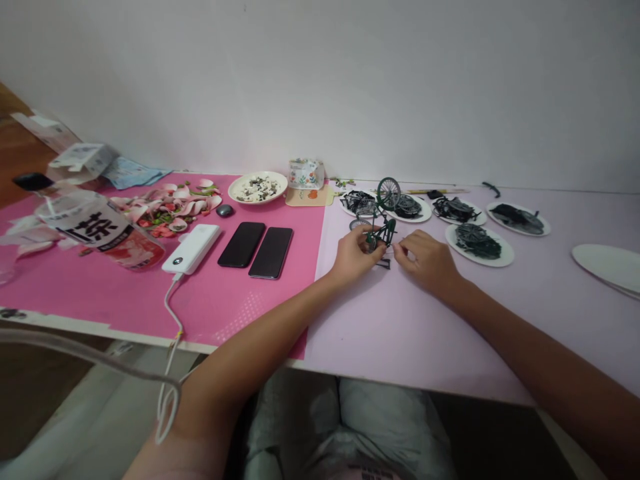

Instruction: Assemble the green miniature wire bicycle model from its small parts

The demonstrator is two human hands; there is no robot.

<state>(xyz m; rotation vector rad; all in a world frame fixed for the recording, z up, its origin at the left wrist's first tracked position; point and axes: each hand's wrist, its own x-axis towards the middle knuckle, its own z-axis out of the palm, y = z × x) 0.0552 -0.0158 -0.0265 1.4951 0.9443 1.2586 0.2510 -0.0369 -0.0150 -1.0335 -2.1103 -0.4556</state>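
I face a pale grey wall along the far edge of my surface, pink at left, lilac at right; soft light leaves shadow beneath the near edge.

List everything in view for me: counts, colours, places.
Model bicycle: 1, dark green and black, centre
Plates of dark parts: 5, white, behind and right of bicycle
Stacked plates: 2 at least, white, far right
Bowl: 1, off-white, holding mixed bits, back
Floral packet: 1, white, by wall
Card: 1, beige, before packet
Phones: 2, black, left of centre
Power bank: 1, white, left of phones
Cable: count unclear, white, from power bank
Rounded object: 1, black, behind phones
Petals: many, pink, left
Bottle: 1, clear and red, left
Box: 1, white, back left
Tabletop: 1, pink left, lilac right
Left hand: 1, bare, gripping bicycle
Right hand: 1, bare, beside it
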